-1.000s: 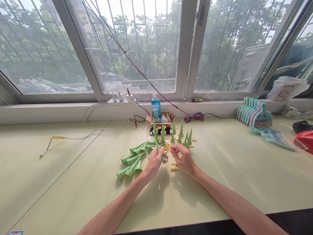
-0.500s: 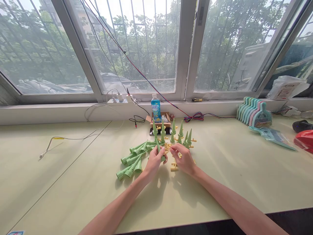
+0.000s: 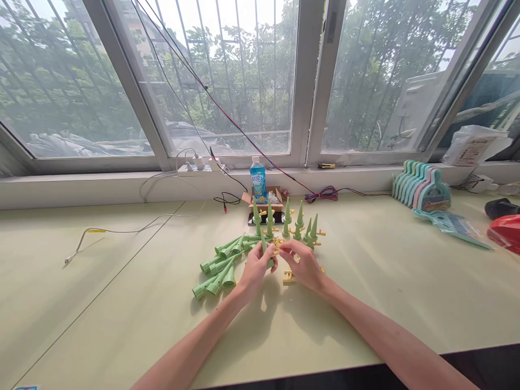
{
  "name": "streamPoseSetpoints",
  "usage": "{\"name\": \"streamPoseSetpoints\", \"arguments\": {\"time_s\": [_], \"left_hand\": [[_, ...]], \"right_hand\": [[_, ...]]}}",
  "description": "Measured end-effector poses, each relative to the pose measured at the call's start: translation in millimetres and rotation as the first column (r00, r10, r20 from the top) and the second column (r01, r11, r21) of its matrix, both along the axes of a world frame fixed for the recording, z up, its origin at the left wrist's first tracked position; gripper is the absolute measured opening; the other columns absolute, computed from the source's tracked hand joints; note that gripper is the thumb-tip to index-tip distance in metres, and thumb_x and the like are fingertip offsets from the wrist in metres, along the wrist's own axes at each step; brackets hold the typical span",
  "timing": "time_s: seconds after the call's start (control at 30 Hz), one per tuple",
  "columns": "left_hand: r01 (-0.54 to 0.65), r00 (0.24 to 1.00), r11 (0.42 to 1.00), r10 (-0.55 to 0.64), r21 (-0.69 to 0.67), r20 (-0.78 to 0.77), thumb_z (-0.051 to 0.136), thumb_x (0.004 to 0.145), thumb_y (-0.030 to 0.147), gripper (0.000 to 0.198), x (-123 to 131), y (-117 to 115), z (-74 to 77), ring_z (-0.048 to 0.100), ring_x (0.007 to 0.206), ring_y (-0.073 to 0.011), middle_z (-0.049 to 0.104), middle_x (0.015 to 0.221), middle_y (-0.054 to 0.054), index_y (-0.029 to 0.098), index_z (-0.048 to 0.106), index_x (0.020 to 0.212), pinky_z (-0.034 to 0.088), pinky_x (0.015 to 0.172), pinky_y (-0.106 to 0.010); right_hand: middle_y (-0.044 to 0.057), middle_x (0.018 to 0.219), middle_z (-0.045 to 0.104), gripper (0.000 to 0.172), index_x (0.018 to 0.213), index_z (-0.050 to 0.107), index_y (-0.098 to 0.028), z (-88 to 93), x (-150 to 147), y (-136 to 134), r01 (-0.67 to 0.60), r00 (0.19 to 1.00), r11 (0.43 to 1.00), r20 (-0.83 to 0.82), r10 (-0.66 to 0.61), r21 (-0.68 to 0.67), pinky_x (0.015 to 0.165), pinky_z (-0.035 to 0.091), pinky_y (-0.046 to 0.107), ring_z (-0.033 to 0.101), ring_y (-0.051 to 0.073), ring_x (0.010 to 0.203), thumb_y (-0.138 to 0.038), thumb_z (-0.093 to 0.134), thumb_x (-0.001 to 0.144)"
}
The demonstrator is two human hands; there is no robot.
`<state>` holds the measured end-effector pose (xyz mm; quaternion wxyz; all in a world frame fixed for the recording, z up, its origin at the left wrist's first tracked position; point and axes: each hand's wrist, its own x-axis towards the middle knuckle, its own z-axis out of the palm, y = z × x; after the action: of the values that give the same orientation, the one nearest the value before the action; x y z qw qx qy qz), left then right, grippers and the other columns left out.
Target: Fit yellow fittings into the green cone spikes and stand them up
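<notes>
My left hand (image 3: pixel 257 267) is closed round a green plastic spike (image 3: pixel 265 245), its pointed tip up and leaning left. My right hand (image 3: pixel 303 262) pinches close beside it; a small yellow piece seems to be at its fingertips, too small to make out. Past my hands stand several green spikes (image 3: pixel 299 221) with yellow valve pieces in their sides. A pile of green spikes (image 3: pixel 221 265) lies to the left of my left hand. Loose yellow valve pieces (image 3: pixel 289 277) lie below my right hand, partly hidden by it.
At the back, a blue bottle (image 3: pixel 258 181) stands by an open cardboard box (image 3: pixel 278 206), with a dark phone (image 3: pixel 278 218) in front. A bundled cable (image 3: pixel 327 193) lies behind. To the right are pastel hanger-shaped items (image 3: pixel 426 187), a teal dustpan-like piece (image 3: pixel 450 227) and a red object (image 3: pixel 506 233).
My right hand has moved slightly left, its fingertips now closer to the spike. My left hand keeps hold of the spike in nearly the same place.
</notes>
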<state>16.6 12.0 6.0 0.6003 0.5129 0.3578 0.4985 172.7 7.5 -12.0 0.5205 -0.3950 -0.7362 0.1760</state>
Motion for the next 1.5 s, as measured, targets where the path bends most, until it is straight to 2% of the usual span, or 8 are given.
{"name": "streamPoseSetpoints", "arguments": {"time_s": [0.3,0.83,1.03,1.23,1.5], "left_hand": [[0.018,1.0,1.0,-0.018,-0.002,-0.017,0.06,0.088,0.044,0.029,1.2,-2.5,-1.1,0.049,0.056,-0.0082,0.05,0.071,0.003,0.019,0.047,0.082,0.041,0.052,-0.021],[-0.035,0.995,0.996,0.042,0.076,-0.093,0.058,0.088,0.046,0.03,1.0,1.3,-5.4,0.049,0.057,-0.0091,0.048,0.073,0.003,0.019,0.046,0.079,0.042,0.051,-0.022],[-0.049,0.992,0.998,0.052,0.032,-0.115,0.059,0.087,0.047,0.032,-0.3,1.9,-6.3,0.048,0.056,-0.0091,0.048,0.071,0.003,0.019,0.046,0.078,0.041,0.049,-0.021],[-0.034,0.995,0.994,0.023,-0.108,-0.098,0.065,0.081,0.049,0.034,-2.5,4.5,-8.3,0.048,0.056,-0.0093,0.052,0.068,0.001,0.018,0.051,0.079,0.038,0.047,-0.019],[-0.039,0.994,0.993,0.027,-0.116,-0.101,0.066,0.079,0.051,0.036,-3.3,3.4,-6.5,0.048,0.055,-0.0086,0.054,0.071,0.0,0.017,0.053,0.08,0.036,0.046,-0.019]], "right_hand": [[0.003,0.086,0.067,0.013,0.095,0.065,-0.022,-1.5,0.2,0.4,-0.046,0.999,0.999,0.026,0.046,-0.013,0.066,0.05,0.029,0.06,0.016,0.072,-0.029,0.054,0.096],[0.003,0.088,0.063,0.01,0.096,0.065,-0.021,-4.2,0.8,1.9,-0.092,0.995,0.996,0.047,0.092,0.0,0.065,0.047,0.028,0.058,0.015,0.073,-0.024,0.055,0.096],[0.003,0.09,0.064,0.009,0.096,0.065,-0.021,-6.2,0.4,3.2,-0.09,0.994,0.996,0.056,0.091,-0.01,0.068,0.047,0.028,0.059,0.015,0.075,-0.02,0.056,0.095],[0.003,0.088,0.065,0.01,0.093,0.065,-0.021,-8.9,0.5,4.8,-0.094,0.992,0.995,0.082,0.097,-0.046,0.063,0.046,0.027,0.059,0.015,0.074,-0.018,0.055,0.094],[0.002,0.083,0.064,0.011,0.091,0.065,-0.021,-7.1,0.8,4.3,-0.085,0.991,0.994,0.101,0.092,-0.066,0.062,0.045,0.027,0.059,0.016,0.074,-0.02,0.054,0.095]]}}
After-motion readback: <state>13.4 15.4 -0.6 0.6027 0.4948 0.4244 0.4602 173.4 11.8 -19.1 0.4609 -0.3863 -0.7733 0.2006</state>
